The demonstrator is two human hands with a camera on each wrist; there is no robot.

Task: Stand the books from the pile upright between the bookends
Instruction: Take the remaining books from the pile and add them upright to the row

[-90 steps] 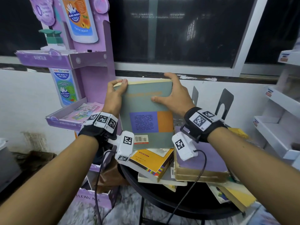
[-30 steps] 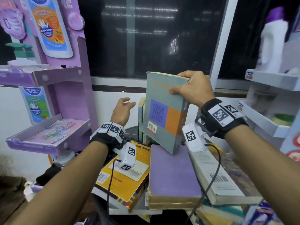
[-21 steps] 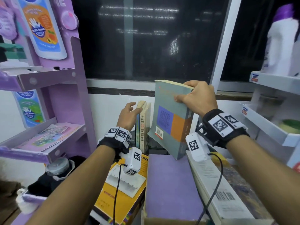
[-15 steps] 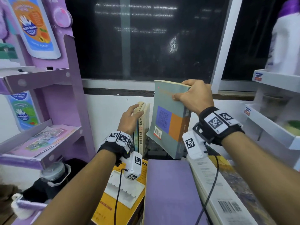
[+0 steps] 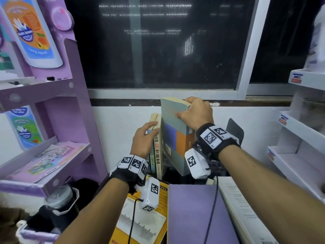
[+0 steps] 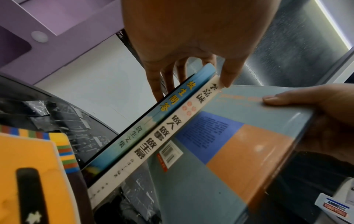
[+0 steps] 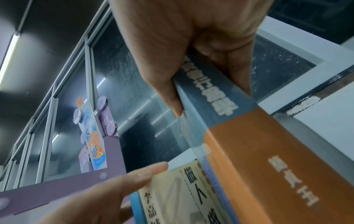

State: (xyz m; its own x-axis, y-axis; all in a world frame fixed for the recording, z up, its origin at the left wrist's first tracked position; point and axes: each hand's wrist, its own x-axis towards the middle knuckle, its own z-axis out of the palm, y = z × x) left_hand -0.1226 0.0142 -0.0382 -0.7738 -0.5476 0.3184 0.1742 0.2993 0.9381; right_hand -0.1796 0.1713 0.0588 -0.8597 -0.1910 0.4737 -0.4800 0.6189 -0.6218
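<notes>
My right hand (image 5: 186, 110) grips the top of a grey-green book (image 5: 174, 136) with blue and orange blocks on its cover. The book is tilted, its upper edge against a cream-spined book (image 5: 157, 152) that stands upright beside a blue-spined book (image 6: 172, 109). My left hand (image 5: 149, 131) holds these two at the top, fingers behind the blue one and thumb (image 6: 227, 81) on the cream spine. A grey bookend (image 5: 234, 131) stands to the right, behind my right wrist. The left bookend is hidden. In the right wrist view my right hand (image 7: 210, 98) pinches the grey-green book (image 7: 249, 151) at its spine.
The pile lies in front: a yellow book (image 5: 140, 219), a thick purple book (image 5: 197, 213) and a white book (image 5: 246, 217). A purple display stand (image 5: 70, 120) is close on the left. White shelves (image 5: 299, 155) are on the right, with a wall and a window behind.
My right hand has carried the grey-green book left and down until it leans on the standing books. My left hand has moved onto the tops of the two upright books and taken hold.
</notes>
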